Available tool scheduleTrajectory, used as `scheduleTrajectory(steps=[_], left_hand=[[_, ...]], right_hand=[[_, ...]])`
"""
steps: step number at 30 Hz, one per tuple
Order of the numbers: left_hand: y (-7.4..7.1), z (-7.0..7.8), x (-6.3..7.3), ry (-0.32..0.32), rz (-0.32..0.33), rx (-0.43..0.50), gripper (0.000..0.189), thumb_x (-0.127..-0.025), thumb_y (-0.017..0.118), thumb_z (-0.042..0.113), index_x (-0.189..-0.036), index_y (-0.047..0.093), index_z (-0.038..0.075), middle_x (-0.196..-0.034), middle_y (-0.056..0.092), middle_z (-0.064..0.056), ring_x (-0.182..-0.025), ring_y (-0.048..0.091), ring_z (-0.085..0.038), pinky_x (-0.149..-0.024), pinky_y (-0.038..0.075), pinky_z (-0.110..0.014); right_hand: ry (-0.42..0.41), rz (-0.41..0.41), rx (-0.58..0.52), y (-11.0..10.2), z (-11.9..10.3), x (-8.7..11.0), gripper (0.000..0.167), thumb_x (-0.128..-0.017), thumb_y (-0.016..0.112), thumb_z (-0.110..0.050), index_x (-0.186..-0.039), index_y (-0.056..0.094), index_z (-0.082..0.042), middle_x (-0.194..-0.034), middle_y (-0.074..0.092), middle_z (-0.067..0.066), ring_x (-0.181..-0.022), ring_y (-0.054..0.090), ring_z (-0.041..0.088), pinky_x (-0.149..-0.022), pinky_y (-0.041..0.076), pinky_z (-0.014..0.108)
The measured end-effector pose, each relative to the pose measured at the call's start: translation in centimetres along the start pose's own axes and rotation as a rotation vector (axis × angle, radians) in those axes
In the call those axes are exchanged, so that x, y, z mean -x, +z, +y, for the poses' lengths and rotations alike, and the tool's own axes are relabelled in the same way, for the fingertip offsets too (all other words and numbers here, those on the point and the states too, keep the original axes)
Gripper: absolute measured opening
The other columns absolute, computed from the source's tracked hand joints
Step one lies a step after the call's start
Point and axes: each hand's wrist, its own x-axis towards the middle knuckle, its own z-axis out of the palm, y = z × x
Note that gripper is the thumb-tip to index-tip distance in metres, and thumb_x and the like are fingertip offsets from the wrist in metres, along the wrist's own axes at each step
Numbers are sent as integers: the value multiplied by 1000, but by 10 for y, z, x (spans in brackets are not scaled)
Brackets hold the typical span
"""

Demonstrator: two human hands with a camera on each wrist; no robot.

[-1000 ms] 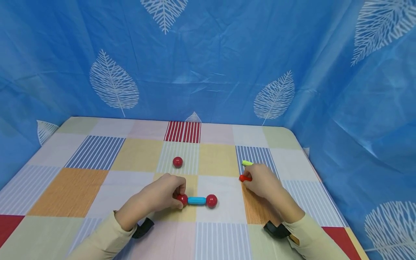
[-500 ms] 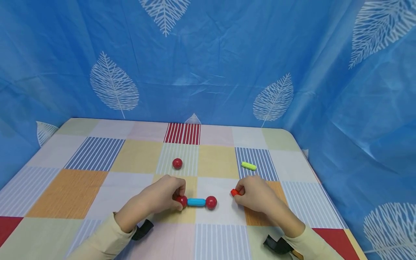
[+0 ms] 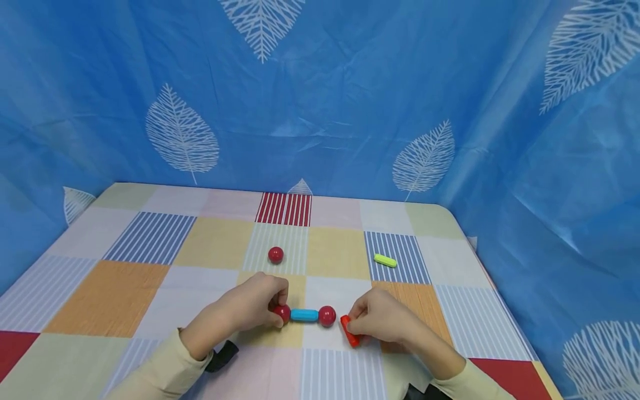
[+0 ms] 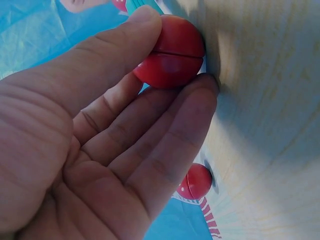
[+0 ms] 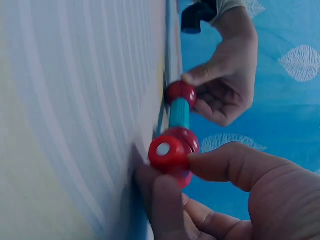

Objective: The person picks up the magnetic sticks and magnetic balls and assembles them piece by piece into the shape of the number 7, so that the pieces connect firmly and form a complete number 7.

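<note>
My left hand [image 3: 257, 303] pinches a red ball [image 4: 172, 52] at the left end of a joined piece. A blue rod [image 3: 304, 315] runs from that ball to a second red ball [image 3: 327, 316] on its right. Thumb and fingers of my right hand [image 3: 382, 316] pinch a red rod [image 3: 350, 331], tilted, just right of the second ball. A round silvery end [image 5: 163, 149] of the red rod faces the right wrist camera, where the rod overlaps the second ball.
Farther back on the patchwork tablecloth [image 3: 210, 239] lies a loose red ball [image 3: 275, 255]. A yellow-green rod [image 3: 385, 260] rests on a blue striped patch at the right. Blue leaf-patterned curtain [image 3: 330, 100] hangs behind and at both sides.
My right hand has carried the red rod left and nearer, away from the yellow-green rod and close to the second ball, turning it on the way. The left hand keeps its hold.
</note>
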Motion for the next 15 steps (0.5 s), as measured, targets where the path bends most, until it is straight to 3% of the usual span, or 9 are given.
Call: scheduleTrajectory(steps=[4,9,15], left_hand=[[0,0,0,-10,-3,9,36,-69,89,14,-77,54,14,-69,55,5,-64,48,-10,-58,43,-27],[-1,1,0,-9,-3,16,36,-69,89,14,-77,54,14,-68,55,5,-64,48,-10,-58,43,-27],[-2,1,1,-4,-5,28,36,-69,89,13,-77,54,14,-69,55,5,-64,48,-10,-58,43,-27]], right_hand=[[32,-87,-177,9,0,1,3,-78,72,-6,-76,71,-5,-67,66,5,-53,60,14,-52,51,28],[40,-180,-374,19,1,4,5,-80,71,-2,-78,70,3,-66,66,9,-52,60,12,-50,52,24],[78,-247,-529,31,-1,8,9,-82,69,-3,-81,69,6,-68,68,15,-54,64,12,-51,52,22]])
